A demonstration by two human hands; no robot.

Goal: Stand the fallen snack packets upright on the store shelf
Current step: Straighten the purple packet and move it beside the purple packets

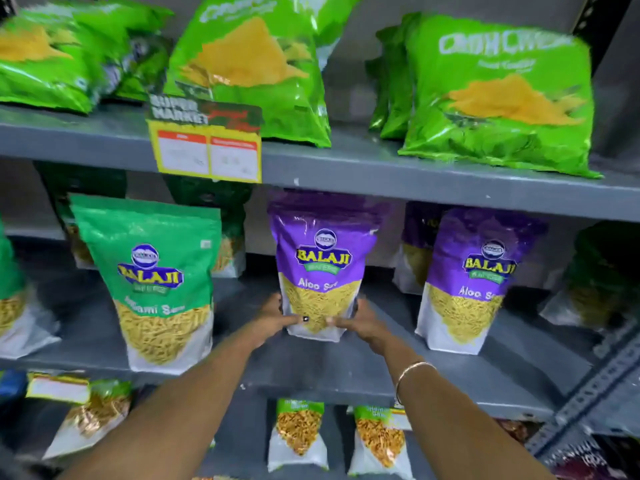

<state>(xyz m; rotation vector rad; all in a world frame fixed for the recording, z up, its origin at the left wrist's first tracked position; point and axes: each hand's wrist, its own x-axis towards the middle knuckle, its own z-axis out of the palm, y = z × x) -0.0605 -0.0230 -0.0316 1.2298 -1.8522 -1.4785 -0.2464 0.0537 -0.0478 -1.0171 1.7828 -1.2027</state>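
A purple Aloo Sev packet stands upright in the middle of the grey middle shelf. My left hand grips its lower left corner and my right hand grips its lower right corner, thumbs on the front. A second purple packet stands upright to the right. A green Balaji packet stands upright to the left.
Bright green chip bags lean on the upper shelf, behind a yellow price tag. More packets stand behind the front row. Smaller snack packets sit on the lower shelf. A perforated metal upright runs at the right.
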